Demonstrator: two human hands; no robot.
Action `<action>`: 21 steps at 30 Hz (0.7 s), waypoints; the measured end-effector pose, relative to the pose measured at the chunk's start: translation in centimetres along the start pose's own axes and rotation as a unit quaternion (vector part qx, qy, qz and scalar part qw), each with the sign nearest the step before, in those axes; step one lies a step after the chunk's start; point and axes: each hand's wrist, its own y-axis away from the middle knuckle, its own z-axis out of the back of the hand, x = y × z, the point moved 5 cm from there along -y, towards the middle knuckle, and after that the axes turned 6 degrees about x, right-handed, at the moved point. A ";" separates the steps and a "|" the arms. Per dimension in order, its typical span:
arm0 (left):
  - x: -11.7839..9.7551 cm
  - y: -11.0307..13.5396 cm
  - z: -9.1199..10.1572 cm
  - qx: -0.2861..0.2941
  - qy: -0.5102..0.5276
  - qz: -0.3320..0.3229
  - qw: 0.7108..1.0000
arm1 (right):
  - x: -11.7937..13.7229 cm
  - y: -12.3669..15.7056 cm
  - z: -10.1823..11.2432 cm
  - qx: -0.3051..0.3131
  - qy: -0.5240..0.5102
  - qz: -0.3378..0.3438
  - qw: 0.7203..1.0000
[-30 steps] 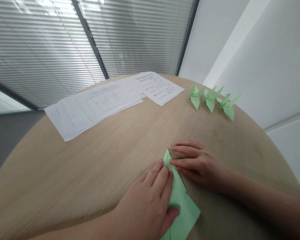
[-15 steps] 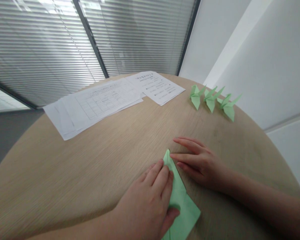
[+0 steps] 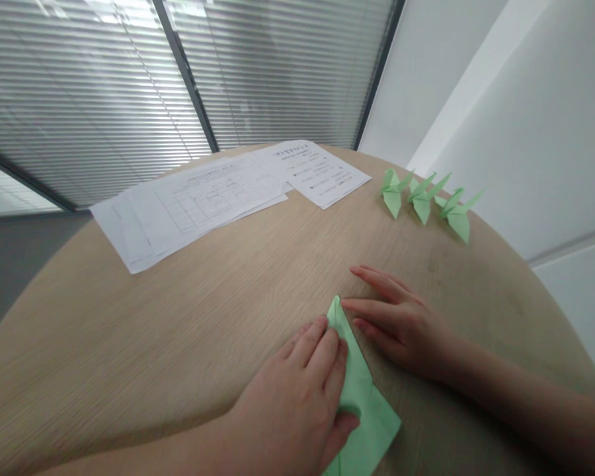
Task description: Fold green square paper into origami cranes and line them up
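A folded sheet of green origami paper (image 3: 364, 410) lies on the table, its narrow point (image 3: 336, 308) facing away from me and its wider end running off the bottom of the view. My left hand (image 3: 302, 383) rests flat on its left side, fingers stretched out and pressing it to the tabletop, thumb on the lower part. On the other side, my right hand (image 3: 396, 317) lies with its fingers apart. Its index fingertip is right at the paper's edge near the narrow point; whether it touches I cannot tell.
Three green paper cranes (image 3: 421, 200) stand in a row at the table's far right. Printed sheets (image 3: 203, 198) overlap along the far left, with another printed page (image 3: 322, 175) beside them. The round wooden table (image 3: 218, 284) borders blinds (image 3: 287, 73) and a white wall (image 3: 540, 125).
The whole view has shifted slightly. Both hands keep nearly the same place on and beside the green paper, with the right fingers spread a touch wider.
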 end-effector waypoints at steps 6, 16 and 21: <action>0.2 -0.1 0.5 0.009 0.016 -0.012 1.000 | -1.5 -0.2 -0.1 -0.020 -0.080 -0.054 0.995; 1.1 -0.2 2.0 0.046 0.108 -0.092 0.989 | -2.3 -3.5 3.1 0.188 -0.163 0.055 0.967; 1.1 -0.3 2.2 0.048 0.109 -0.093 0.988 | -1.3 -4.3 2.9 0.275 -0.160 0.081 0.945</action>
